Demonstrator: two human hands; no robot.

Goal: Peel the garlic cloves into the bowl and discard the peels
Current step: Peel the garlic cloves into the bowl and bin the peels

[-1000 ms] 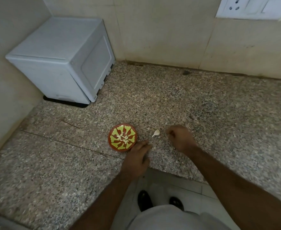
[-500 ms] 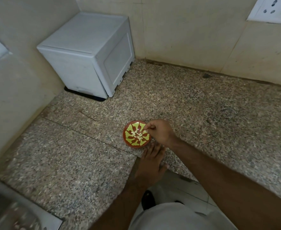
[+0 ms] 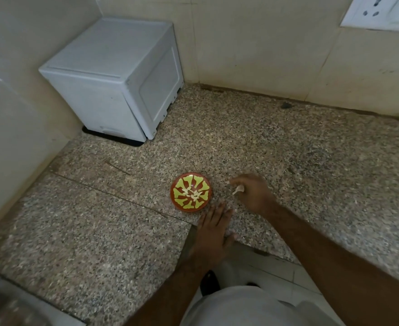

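We look down on a speckled granite countertop (image 3: 276,142) that meets tiled walls in a corner. Near the counter's front edge stands a small round bowl (image 3: 190,192), red-brown with a yellow-green branching pattern, and in its middle lie several pale peeled garlic cloves (image 3: 192,193). The left hand (image 3: 213,234) rests flat on the stone just in front of the bowl, its fingers straight and together, the fingertips close to the bowl's near rim; it holds nothing. The right hand (image 3: 252,192) sits just to the right of the bowl, apart from it, blurred, with its fingers curled; a whitish piece of garlic (image 3: 238,189) shows at the fingertips and appears pinched there, though we cannot tell whether it is a clove or only peel. In the far left corner a white boxy appliance (image 3: 113,76) stands on the counter, well apart from the bowl. A white wall socket plate (image 3: 382,14) occupies the upper right.
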